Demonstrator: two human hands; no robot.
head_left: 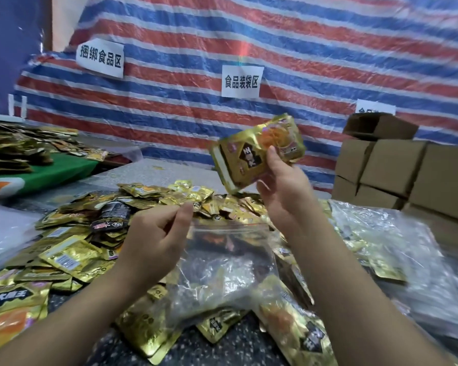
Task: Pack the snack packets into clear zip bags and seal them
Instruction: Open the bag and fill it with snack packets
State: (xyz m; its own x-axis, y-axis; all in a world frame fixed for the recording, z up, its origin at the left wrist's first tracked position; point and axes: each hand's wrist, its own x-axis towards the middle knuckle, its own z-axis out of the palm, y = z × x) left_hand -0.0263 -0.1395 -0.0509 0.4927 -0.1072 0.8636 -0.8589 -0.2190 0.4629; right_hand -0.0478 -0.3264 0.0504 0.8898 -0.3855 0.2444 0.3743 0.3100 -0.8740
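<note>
Our right hand [283,186] holds a stack of gold snack packets [254,151] raised above the counter [132,170], fingers clamped on its lower edge. Our left hand [156,233] pinches the left rim of a clear zip bag [222,260], thumb and forefinger together, its mouth open below the stack. Loose packets [72,244] cover the counter; cardboard boxes [397,170] stand far right.

Both forearms bare to the frame edge; left hand [154,233] and right hand [283,191] ungloved, nails short.
</note>
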